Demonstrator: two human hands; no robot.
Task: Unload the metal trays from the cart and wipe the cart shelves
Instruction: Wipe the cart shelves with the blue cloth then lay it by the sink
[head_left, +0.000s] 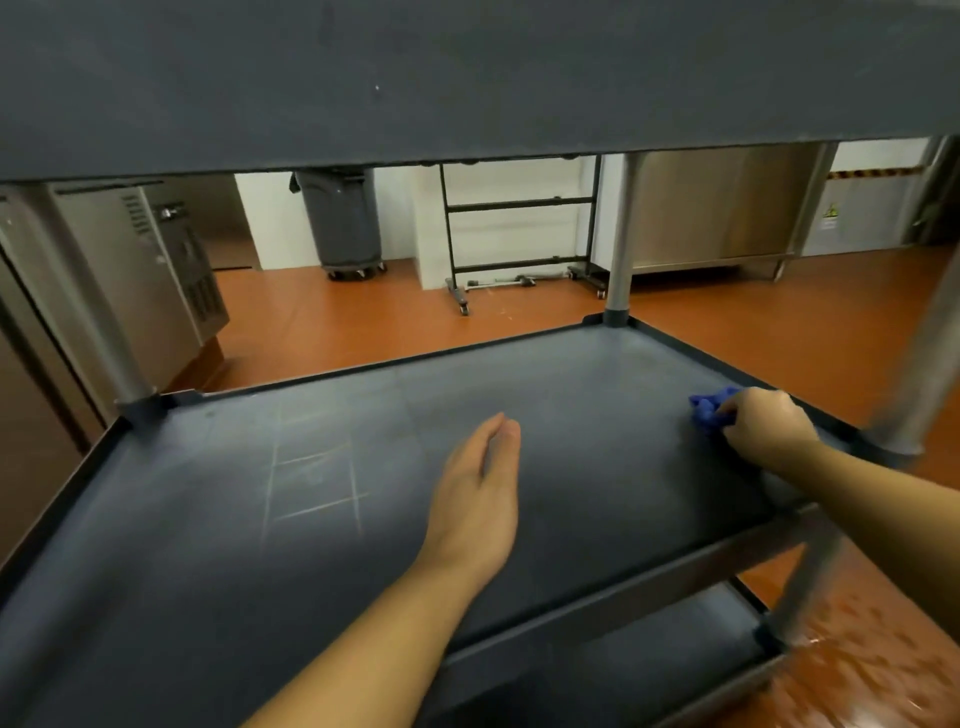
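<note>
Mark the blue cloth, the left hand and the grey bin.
blue cloth (704, 411), head view, the bunched folds that show.
left hand (479, 486), head view, middle of the hand.
grey bin (345, 218), head view, front wall.

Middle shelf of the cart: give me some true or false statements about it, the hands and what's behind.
1. The right hand grips a blue cloth near the right edge of the shelf. True.
2. The left hand is curled into a fist. False: its fingers are straight.
3. Metal trays sit on this shelf. False: it bears none, only pale scratch marks.
4. A grey bin stands on the orange floor beyond the shelf. True.
</note>
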